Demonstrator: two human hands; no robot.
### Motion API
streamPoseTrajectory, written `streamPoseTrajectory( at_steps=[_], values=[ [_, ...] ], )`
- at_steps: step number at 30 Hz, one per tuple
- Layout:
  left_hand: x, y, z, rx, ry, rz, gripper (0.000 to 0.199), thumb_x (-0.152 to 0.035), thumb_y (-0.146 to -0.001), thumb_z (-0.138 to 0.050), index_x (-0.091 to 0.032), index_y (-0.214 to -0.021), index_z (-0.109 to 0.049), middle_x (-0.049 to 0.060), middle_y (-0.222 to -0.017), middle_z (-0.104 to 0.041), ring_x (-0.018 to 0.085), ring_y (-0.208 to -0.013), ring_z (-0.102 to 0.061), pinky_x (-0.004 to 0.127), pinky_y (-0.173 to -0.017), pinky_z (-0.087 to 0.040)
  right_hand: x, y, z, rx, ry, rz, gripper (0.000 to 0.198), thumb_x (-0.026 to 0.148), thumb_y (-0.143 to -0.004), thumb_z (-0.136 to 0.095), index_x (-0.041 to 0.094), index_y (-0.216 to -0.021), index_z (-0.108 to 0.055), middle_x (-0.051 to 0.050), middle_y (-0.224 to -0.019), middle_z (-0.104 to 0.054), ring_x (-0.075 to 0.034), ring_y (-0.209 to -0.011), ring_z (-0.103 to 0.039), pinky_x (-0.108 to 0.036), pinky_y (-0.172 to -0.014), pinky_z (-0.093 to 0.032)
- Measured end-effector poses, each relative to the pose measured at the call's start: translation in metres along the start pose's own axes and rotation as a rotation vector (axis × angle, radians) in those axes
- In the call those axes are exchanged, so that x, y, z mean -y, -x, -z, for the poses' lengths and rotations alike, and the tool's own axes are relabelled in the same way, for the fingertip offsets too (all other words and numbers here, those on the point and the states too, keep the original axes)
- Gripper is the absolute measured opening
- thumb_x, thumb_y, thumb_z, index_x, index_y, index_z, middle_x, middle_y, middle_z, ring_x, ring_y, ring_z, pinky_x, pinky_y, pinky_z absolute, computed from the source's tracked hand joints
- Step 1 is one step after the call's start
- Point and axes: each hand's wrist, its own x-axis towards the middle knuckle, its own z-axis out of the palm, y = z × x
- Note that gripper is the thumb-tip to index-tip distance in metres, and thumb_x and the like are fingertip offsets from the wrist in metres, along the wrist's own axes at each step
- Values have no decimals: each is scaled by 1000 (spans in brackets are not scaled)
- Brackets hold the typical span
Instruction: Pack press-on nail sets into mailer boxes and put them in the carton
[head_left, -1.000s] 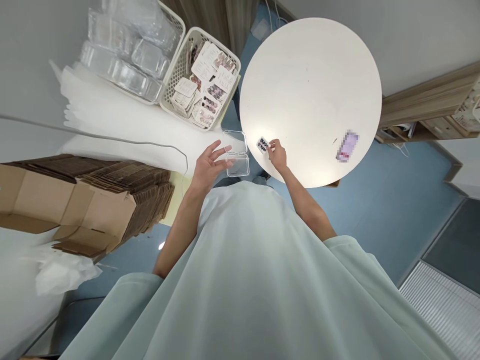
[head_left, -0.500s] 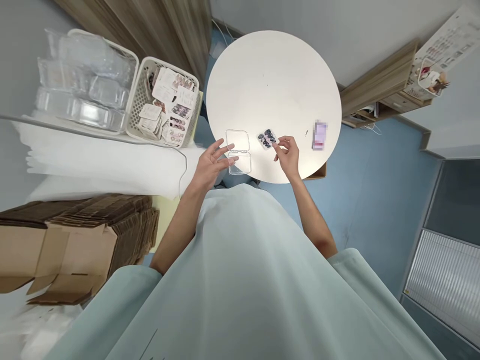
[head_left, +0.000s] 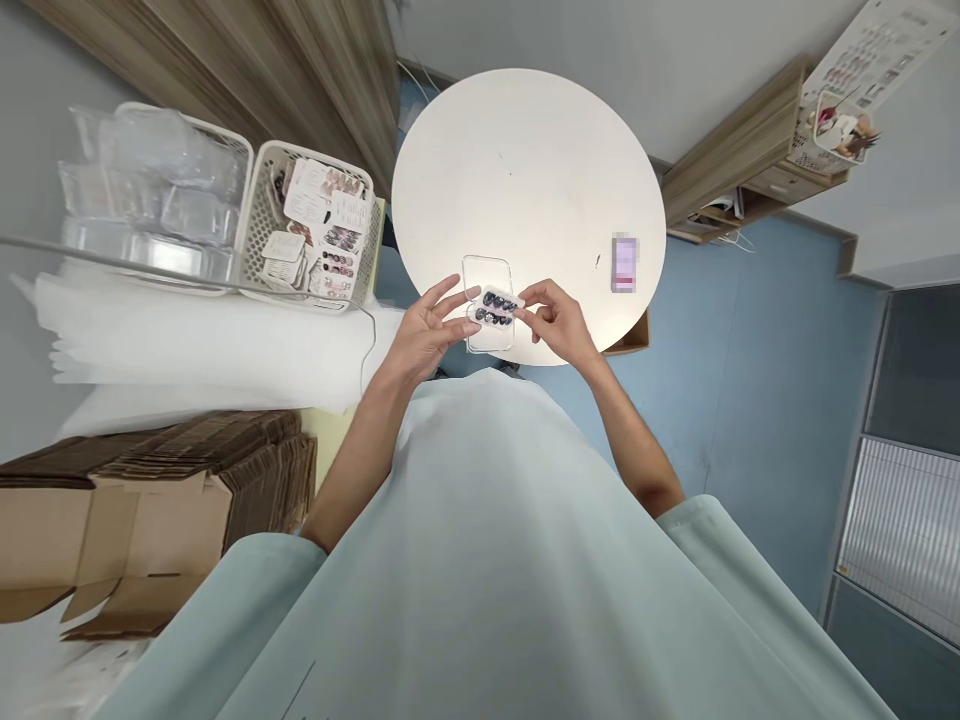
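Observation:
A hinged clear plastic case (head_left: 487, 267) lies open flat by the near left edge of the round table. My left hand (head_left: 424, 335) grips the case from its left side, with thumb and fingers apart at that edge. Over the case is a small white card of dark press-on nails (head_left: 496, 308), set in two rows. My right hand (head_left: 559, 322) pinches this card at its right end, thumb and forefinger together. The card is slightly tilted, and its left end comes close to my left thumb. Whether it touches the case is not visible.
On the white round table (head_left: 517, 130) lies a blurred purple packet (head_left: 624, 264) at right. To the left stand a basket of nail cards (head_left: 259, 200) and a basket of clear plastic packs (head_left: 244, 165). White foam sheeting (head_left: 202, 345) and folded cardboard boxes (head_left: 270, 480) lie nearer me.
My right hand has carried the nail card leftward from the tabletop to over the open case. My left hand and the case have shifted a little right across the table.

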Motion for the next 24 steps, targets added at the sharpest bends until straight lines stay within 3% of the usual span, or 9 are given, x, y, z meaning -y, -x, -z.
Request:
streamPoseTrajectory(
  at_steps=[15,24],
  values=[
    [7,13,1,-69,-12,-33,105,-51,-74,-108,-31,-165,-60,18,-174,-60,35,-139,-75,46,-110,-70,20,16,-11,120,429,112,26,48,-116,-63,30,-131,-75,-4,-117,-75,-16,-75,-63,-32,-79,-55],
    [6,17,1,-72,-2,-17,100,-46,-78,-106,-30,-166,-60,17,-175,-59,35,-140,-74,45,-110,-71,15,19,-20,42,532,140,35,57,-116,-63,29,-124,-82,-6,-115,-73,-16,-76,-63,-31,-73,-52]
  ],
)
